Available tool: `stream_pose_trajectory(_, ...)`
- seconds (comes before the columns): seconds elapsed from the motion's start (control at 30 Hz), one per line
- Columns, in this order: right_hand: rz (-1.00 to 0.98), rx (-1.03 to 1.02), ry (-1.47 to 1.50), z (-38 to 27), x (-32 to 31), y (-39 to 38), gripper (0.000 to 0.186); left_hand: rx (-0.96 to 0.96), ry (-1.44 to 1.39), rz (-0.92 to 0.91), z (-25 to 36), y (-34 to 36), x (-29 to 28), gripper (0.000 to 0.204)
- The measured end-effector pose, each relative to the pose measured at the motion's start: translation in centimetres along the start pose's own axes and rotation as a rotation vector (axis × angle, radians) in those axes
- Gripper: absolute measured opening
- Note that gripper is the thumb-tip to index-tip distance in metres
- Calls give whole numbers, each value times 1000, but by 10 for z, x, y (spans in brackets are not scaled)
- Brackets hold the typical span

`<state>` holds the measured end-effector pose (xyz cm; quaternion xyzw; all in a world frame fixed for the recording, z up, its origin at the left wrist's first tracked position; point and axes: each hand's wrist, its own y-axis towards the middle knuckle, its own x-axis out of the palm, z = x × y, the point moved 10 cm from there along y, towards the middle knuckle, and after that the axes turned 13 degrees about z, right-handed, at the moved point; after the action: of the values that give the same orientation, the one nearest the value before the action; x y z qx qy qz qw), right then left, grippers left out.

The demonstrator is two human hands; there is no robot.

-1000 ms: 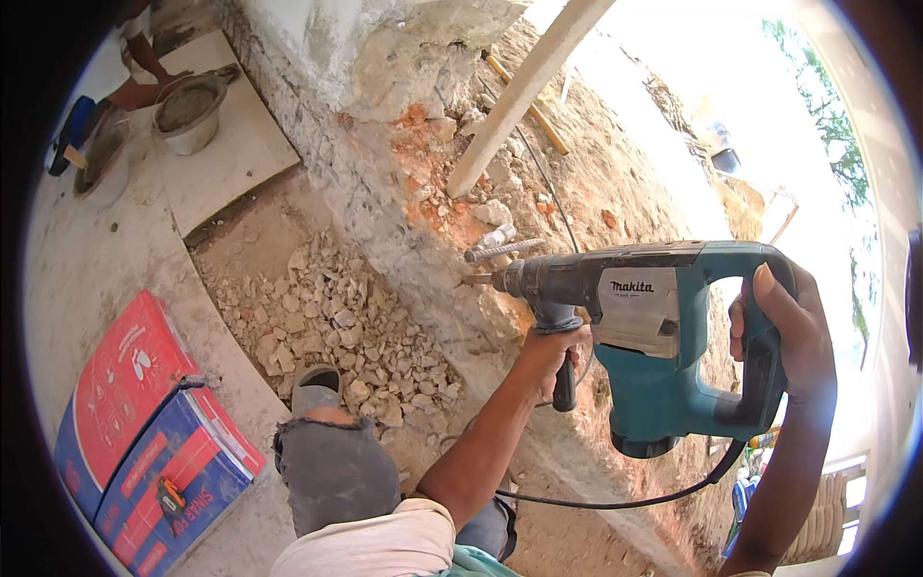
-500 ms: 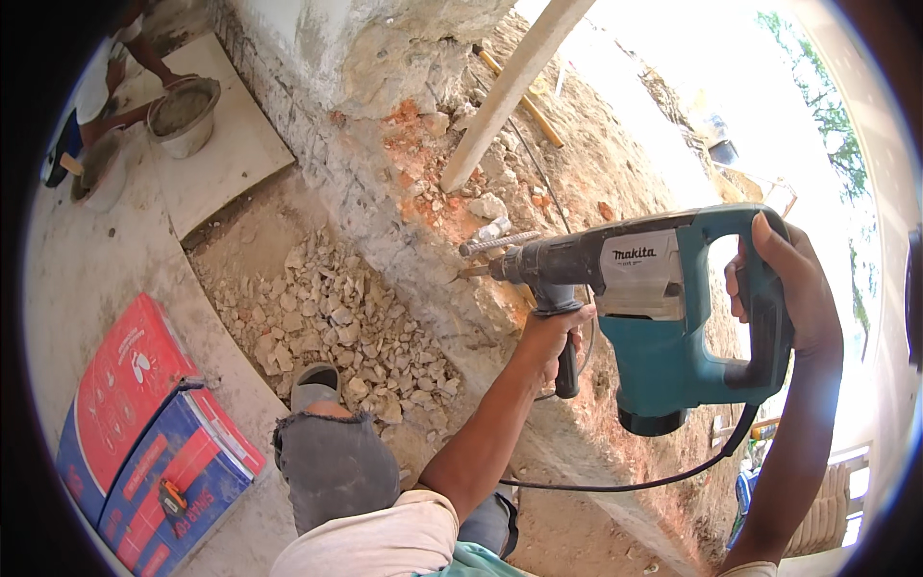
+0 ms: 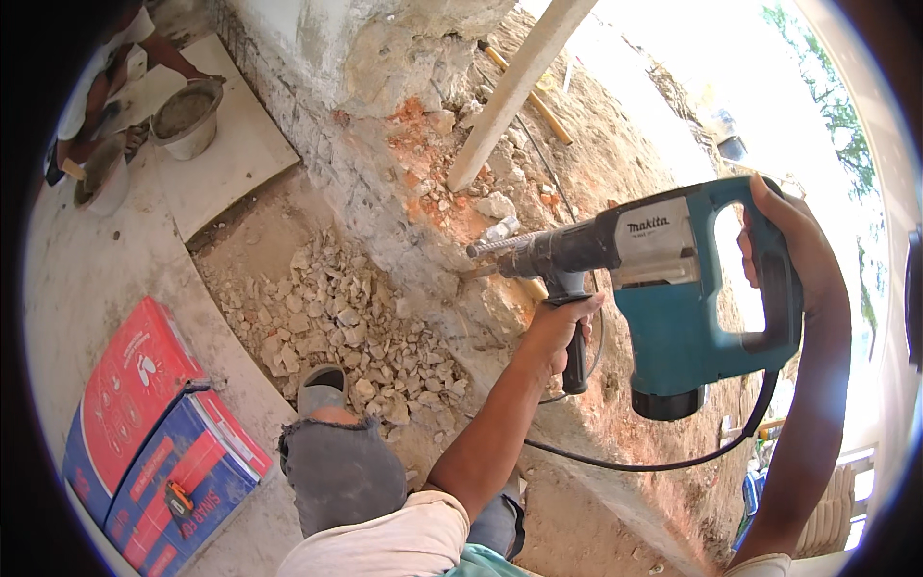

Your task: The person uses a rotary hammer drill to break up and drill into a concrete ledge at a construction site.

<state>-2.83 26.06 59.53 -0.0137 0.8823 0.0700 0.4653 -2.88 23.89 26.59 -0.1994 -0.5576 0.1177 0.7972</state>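
A teal and black demolition hammer lies across the view, its nose pointing left at the broken edge of a concrete wall base. My left hand is wrapped round the black side handle below the nose. Round the rear D-handle closes my right hand, thumb over its top. The chisel bit meets the rough concrete edge; whether its tip is sunk in I cannot tell. A ribbed steel rod lies just above the nose. The black power cord loops beneath the tool.
Broken rubble fills the trench beside my foot. A wooden prop slants over the ledge. At left lie a red and blue cardboard sheet and a tape measure. A co-worker's hand touches a mortar bucket at far left.
The demolition hammer's rear has risen slightly and shifted right, with both my hands still on it. The co-worker's arms have moved near the buckets.
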Motion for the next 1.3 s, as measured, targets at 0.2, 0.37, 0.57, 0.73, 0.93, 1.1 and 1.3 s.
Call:
stream_pose_trajectory(0.2,64,-49,25,16,5,-51,53,7,36,71,-14,-6,-32,20)
stream_pose_trajectory(0.37,44,-81,17,15,10,-86,53,-35,22,23,-35,-11,-42,18)
stream_pose_trajectory(0.57,-11,-93,105,2,31,-104,50,17,-47,55,-24,-12,-58,14)
stream_pose_trajectory(0.73,-48,-90,138,-4,43,-109,49,10,-97,3,-28,-3,-65,13)
stream_pose_trajectory(0.93,-56,-103,102,-5,48,-103,54,42,-126,16,-27,3,-66,12)
stream_pose_trajectory(1.1,-54,-72,63,5,39,-106,61,-82,-146,34,-37,-11,-55,10)
stream_pose_trajectory(1.3,-46,-116,81,10,39,-155,66,66,-204,-36,-53,-2,-72,13)
